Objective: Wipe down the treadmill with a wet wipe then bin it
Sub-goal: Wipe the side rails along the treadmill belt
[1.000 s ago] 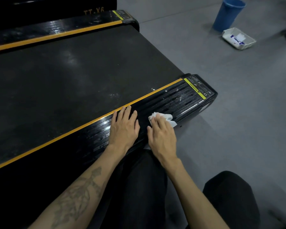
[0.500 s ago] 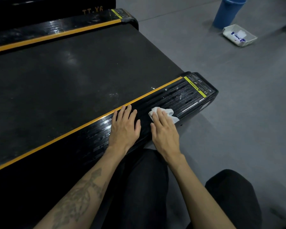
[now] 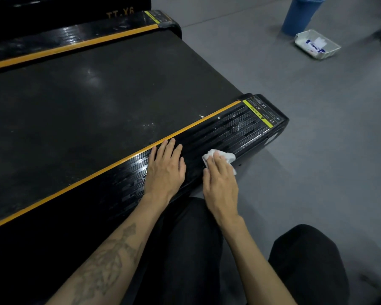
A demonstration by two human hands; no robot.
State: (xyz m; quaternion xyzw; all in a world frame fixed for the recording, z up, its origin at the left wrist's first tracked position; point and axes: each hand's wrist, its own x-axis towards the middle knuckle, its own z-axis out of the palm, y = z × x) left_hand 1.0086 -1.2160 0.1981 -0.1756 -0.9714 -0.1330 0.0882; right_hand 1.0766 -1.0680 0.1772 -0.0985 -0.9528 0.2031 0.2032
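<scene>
Right of frame centre, the right hand [image 3: 220,182] presses the wipe [image 3: 228,156] flat-fingered onto the treadmill [image 3: 229,130] rail; left hand [image 3: 165,170] rests flat. Wipe likely limp, light, damp: pinch anywhere.

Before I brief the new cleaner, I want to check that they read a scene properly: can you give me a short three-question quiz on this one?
1. True or false: the left hand holds the wipe.
2. Which lies nearer the blue bin: the white tray or the treadmill?
3. Fill in: the right hand presses the wipe on the treadmill's side ____.

Key
1. False; it rests flat on the side rail.
2. The white tray.
3. Rail.
</scene>
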